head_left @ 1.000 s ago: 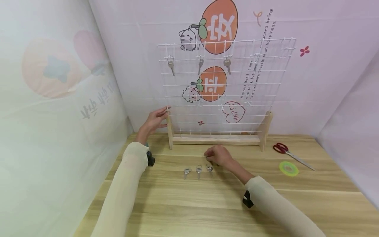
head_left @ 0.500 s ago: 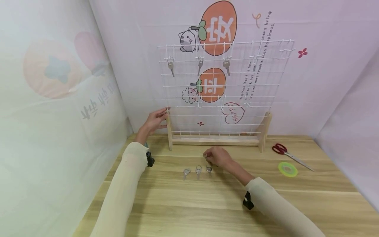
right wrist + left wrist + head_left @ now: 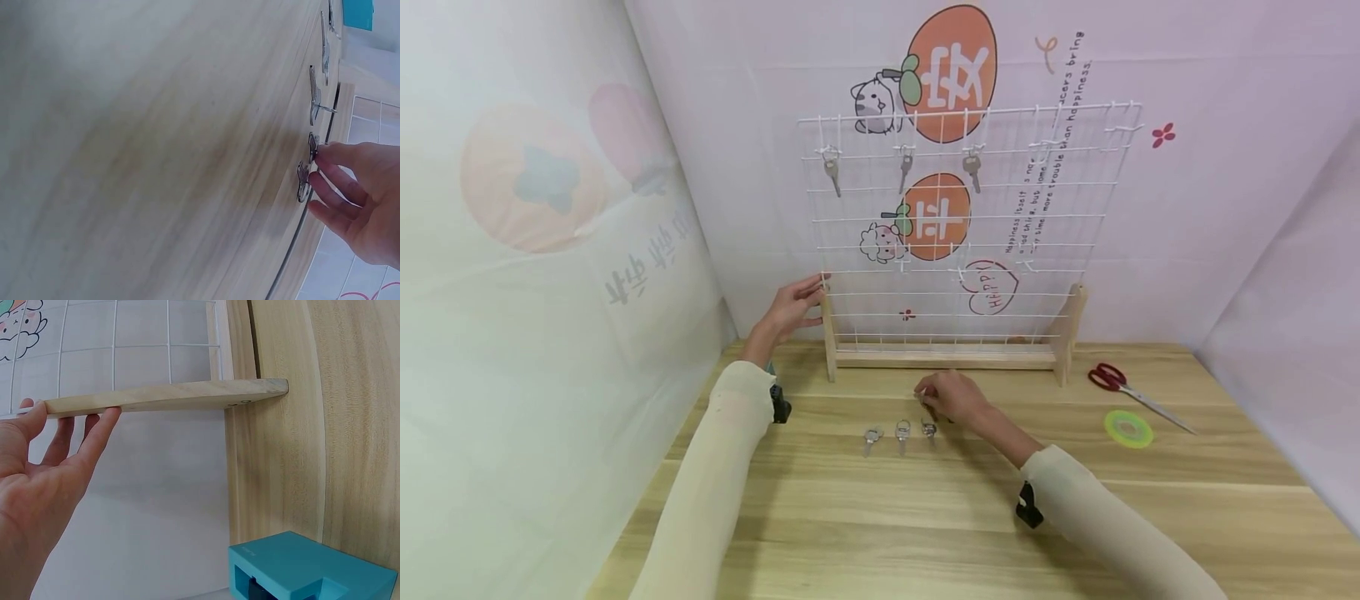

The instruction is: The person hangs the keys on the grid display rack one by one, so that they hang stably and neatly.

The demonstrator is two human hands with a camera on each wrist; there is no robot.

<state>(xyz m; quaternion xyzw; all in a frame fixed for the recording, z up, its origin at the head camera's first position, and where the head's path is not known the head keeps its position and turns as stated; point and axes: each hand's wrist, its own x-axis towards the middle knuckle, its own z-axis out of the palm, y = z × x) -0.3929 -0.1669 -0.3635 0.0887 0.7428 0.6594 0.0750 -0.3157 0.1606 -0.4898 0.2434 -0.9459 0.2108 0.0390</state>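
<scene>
A white wire grid rack (image 3: pixel 958 219) stands on wooden feet at the back of the table. My left hand (image 3: pixel 792 308) holds its left wooden post (image 3: pixel 169 395), thumb at one edge and fingertips against the outer face. Down on the table, my right hand (image 3: pixel 953 395) pinches a small metal key (image 3: pixel 314 147) between thumb and fingers. Another key with a ring (image 3: pixel 303 181) lies just by those fingers. To the left, three keys with rings lie in a row: a left key (image 3: pixel 872 437), a middle key (image 3: pixel 903 433) and a right key (image 3: pixel 929 429).
Three keys hang from the rack's upper hooks, among them a left hanging key (image 3: pixel 832 171). Several other white hooks bear nothing. Red-handled scissors (image 3: pixel 1131 392) and a yellow-green tape roll (image 3: pixel 1128 428) lie at the right. A teal box (image 3: pixel 306 565) sits near the left post.
The head view has shifted very slightly. Both hands keep nearly the same places, the left at the post and the right at the key.
</scene>
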